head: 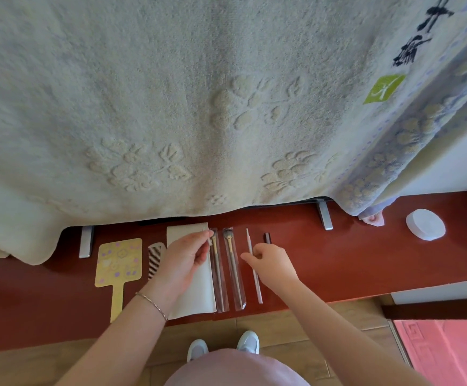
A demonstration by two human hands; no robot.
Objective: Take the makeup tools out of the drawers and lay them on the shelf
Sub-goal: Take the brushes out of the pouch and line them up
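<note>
A pale towel [171,107] with raised flower patterns hangs over the top of the view, its lower edge draping down to a long red-brown shelf [338,254]. On the shelf, from left to right, lie a yellow hand mirror [118,263], a grey comb [154,259], a white flat packet [196,296], 2 makeup brushes in clear sleeves [228,271], a thin white stick [256,280] and a small dark tube [267,237]. Well apart to the right sits a white round pad [425,224].

The left hand [182,266], a thin bracelet [151,303] on its wrist, is over the white packet, its grip pinching the top of the sleeve of the left brush between thumb and fingertips. The right hand [272,264] rests beside the thin white stick, fingers curled, its grip pinching the stick near its upper half.

Below the shelf edge, 2 light shoes [224,346] stand on the tan floor.
</note>
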